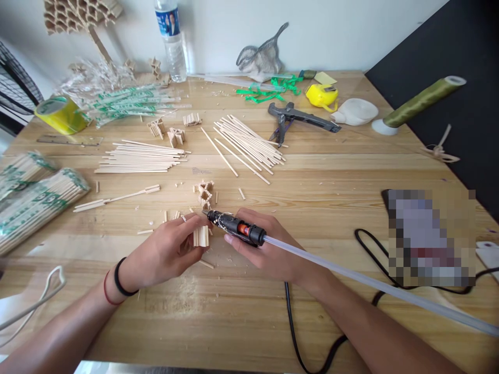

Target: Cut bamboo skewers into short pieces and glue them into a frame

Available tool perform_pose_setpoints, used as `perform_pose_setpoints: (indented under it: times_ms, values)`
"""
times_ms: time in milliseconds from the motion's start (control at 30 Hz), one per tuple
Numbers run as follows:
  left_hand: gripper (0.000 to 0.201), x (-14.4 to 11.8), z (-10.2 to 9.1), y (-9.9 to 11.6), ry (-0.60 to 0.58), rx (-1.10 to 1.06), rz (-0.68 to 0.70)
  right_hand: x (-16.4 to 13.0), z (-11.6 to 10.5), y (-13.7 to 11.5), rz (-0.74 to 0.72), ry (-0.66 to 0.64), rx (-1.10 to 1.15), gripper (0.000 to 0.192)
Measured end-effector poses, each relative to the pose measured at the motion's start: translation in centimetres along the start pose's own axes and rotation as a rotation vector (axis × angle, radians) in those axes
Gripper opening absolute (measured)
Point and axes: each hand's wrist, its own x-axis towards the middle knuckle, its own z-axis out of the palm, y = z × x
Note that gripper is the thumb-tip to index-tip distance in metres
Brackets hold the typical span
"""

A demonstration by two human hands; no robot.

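My left hand (166, 246) is closed on a small bundle of short wooden sticks (201, 236), pinched between thumb and fingers. In my right hand (268, 249) is a black hot glue gun (236, 227), its nozzle pointing left, close to the fingers of my left hand. A long translucent glue stick (351, 278) runs out of the gun's rear toward the lower right. Just beyond the nozzle stands a small piece of joined short sticks (205, 192). Cut stick bits lie around my left hand.
Loose wooden sticks lie in two piles (142, 157) (249, 143). Bagged sticks (42, 208) are at left, with yellow tape (62, 114) behind. Cutting pliers (296, 119), a water bottle (171, 44) and a green roll (424, 101) stand or lie farther back. A black cable (290, 322) loops at right.
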Motion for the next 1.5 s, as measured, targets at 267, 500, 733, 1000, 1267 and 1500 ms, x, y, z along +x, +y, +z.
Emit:
perform_pose_setpoints:
  times_ms: [267, 500, 733, 1000, 1267, 1500]
  values:
    - [0.032, 0.13, 0.06, 0.06, 0.017, 0.003, 0.009, 0.07, 0.03, 0.17, 0.000, -0.002, 0.020, 0.020]
    - [0.035, 0.11, 0.16, -0.11, 0.017, 0.003, 0.016, 0.06, 0.06, 0.07, -0.001, 0.001, 0.008, 0.020]
    - [0.033, 0.03, 0.11, 0.05, 0.027, 0.011, 0.017, 0.02, 0.01, -0.01, -0.004, -0.003, 0.004, 0.018]
    - [0.032, 0.08, -0.02, 0.13, 0.017, 0.012, 0.010, 0.08, 0.05, 0.04, -0.008, -0.004, 0.005, 0.019]
    - [0.028, 0.23, -0.02, 0.24, 0.030, 0.015, 0.018, -0.02, -0.02, 0.07, 0.000, -0.004, 0.014, 0.020]
    - [0.028, 0.25, -0.03, 0.29, 0.026, 0.018, 0.010, 0.03, -0.02, 0.13, -0.001, -0.004, 0.022, 0.020]
